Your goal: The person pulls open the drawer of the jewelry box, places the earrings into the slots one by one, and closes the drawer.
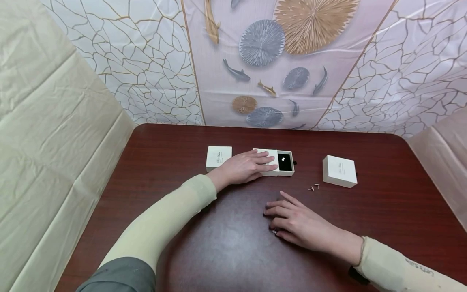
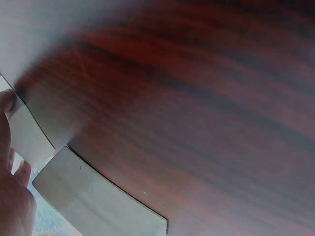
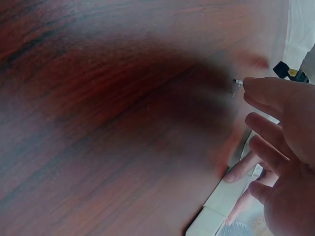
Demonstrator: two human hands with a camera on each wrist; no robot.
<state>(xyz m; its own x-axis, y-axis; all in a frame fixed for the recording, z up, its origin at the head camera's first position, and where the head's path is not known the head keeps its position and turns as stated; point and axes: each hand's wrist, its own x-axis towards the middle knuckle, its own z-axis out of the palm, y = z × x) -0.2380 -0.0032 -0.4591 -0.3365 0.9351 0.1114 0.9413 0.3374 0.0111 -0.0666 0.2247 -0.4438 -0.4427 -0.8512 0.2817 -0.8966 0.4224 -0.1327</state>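
A white slide-out jewellery box point(image 1: 272, 173) sits at the middle back of the table, its drawer point(image 1: 293, 168) partly pulled out to the right. A small bright earring point(image 1: 283, 159) lies on the drawer's black lining. My left hand point(image 1: 245, 166) rests across the box sleeve with fingers spread and nearly straight, the thumb along the near side. In front of the box, low over the table, my right hand point(image 1: 297, 222) pinches a tiny silvery stud earring point(image 3: 239, 82) between thumb and forefinger. Its other fingers are spread loosely.
Left of the drawer box stands a closed white box point(image 1: 218, 157), partly behind my left hand. Another closed white box point(image 1: 340, 171) is at the right. Two tiny stud-like pieces point(image 1: 311, 188) lie near it on the dark wooden table point(image 1: 219, 243). A patterned curtain hangs behind.
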